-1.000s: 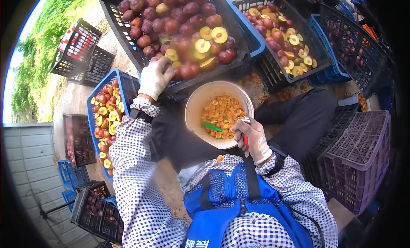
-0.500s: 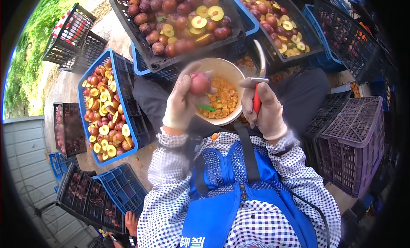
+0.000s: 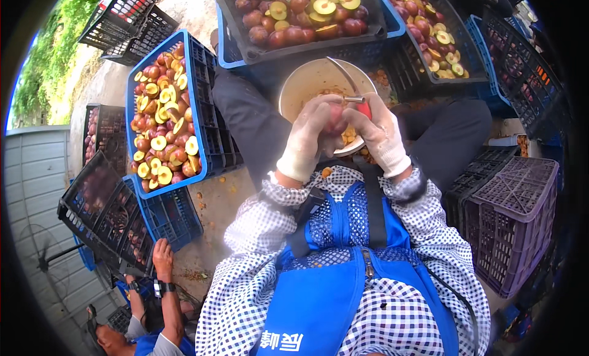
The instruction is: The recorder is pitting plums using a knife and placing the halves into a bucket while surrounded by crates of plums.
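Observation:
In my gloved left hand is a dark red plum, partly hidden by the fingers. My gloved right hand is closed round a curved-blade knife with a red handle, and its fingers meet the plum. The blade points up and away to the left. Both hands are together over the near side of a cream bucket, which stands between my legs with orange plum pits and pulp inside. Exactly where the blade touches the plum is hidden.
A blue crate of halved plums stands to the left. Ahead are a black crate of whole and cut plums and another crate of them. Purple crates stack at right. A person's hand touches a tilted crate at lower left.
My hands have come together over the bucket, and the knife hand now meets the plum. The view has shifted, bringing another person's arms and head into the lower left.

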The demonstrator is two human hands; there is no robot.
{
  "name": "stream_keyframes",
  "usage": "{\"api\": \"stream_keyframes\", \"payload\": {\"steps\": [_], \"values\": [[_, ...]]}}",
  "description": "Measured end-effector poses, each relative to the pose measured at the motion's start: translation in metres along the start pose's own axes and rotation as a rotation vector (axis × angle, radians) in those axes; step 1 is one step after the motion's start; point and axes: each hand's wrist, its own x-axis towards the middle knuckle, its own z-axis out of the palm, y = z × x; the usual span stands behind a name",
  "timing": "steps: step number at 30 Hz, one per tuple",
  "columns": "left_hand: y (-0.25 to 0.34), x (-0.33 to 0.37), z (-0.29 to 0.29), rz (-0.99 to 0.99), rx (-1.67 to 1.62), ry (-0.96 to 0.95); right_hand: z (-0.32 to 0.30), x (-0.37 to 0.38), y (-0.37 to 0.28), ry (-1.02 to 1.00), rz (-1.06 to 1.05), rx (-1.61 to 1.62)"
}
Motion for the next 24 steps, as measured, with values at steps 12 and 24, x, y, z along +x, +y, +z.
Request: {"api": "stream_keyframes", "payload": {"steps": [12, 24], "values": [[0.007, -0.003, 0.000, -0.249, -0.351, 0.199, 0.011, -0.014, -0.021, -0.100, -0.121, -0.096], [-0.009, 0.001, -0.008, 0.117, 0.268, 0.269, 0.022, -0.007, -0.025, -0.003, -0.102, -0.080]]}}
